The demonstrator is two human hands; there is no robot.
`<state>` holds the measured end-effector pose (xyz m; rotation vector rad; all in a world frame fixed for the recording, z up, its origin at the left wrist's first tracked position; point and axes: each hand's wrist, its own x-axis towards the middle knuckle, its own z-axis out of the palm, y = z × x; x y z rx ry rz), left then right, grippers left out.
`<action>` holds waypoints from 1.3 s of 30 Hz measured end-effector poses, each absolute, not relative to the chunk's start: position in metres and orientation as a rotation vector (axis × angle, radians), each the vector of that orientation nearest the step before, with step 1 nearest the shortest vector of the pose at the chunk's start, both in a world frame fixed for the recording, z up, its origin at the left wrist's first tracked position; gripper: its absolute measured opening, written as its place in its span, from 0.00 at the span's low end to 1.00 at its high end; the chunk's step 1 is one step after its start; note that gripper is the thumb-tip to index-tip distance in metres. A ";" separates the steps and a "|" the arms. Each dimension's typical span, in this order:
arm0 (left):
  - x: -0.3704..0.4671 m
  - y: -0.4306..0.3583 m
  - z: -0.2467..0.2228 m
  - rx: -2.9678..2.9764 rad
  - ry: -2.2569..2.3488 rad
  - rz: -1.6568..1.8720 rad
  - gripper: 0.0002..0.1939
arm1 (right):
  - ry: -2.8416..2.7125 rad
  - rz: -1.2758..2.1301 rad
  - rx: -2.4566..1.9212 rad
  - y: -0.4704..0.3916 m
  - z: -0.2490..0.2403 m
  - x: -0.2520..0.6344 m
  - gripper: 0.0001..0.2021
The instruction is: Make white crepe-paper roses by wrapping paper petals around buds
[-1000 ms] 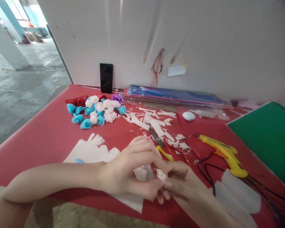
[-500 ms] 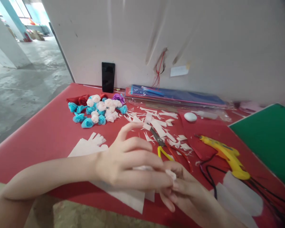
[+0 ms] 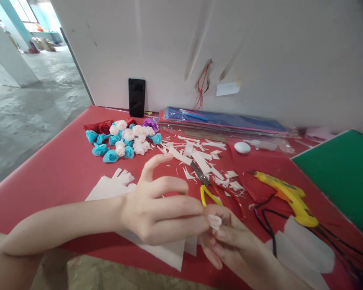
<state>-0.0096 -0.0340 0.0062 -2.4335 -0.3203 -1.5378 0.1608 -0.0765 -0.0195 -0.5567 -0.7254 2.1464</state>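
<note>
A small rolled white paper flower (image 3: pixel 215 221) sits between the thumb and fingers of my right hand (image 3: pixel 230 239), which grips it low in front of me. From the left comes my left hand (image 3: pixel 160 209), back upward. Its lower fingertips press against the near side of the rolled paper, while its top finger is raised and bent. The left thumb is hidden underneath. Just beyond the hands lie pliers (image 3: pixel 203 179) with yellow and red handles, amid white paper scraps (image 3: pixel 202 163). White paper sheets (image 3: pixel 166 251) lie under my left forearm and hand.
Blue, white, red and purple paper flowers (image 3: pixel 111 156) are heaped at the back left. A black phone (image 3: pixel 136 98) leans on the wall. A yellow glue gun (image 3: pixel 290 197) with black cord, a white oval object (image 3: pixel 242 148) and a green board (image 3: pixel 341 177) lie to the right.
My left hand has drawn slightly left, its fingertips no longer covering the right fingers. More of the rolled white flower shows. The right hand stays almost in place.
</note>
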 end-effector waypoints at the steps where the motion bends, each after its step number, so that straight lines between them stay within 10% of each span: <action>1: -0.010 -0.034 0.005 -2.432 -0.320 -1.536 0.07 | -0.726 2.147 -0.545 -0.077 -0.020 0.161 0.01; 39: -0.002 -0.041 0.018 -3.390 -0.535 -1.523 0.05 | -1.241 2.002 -0.578 -0.060 -0.026 0.172 0.01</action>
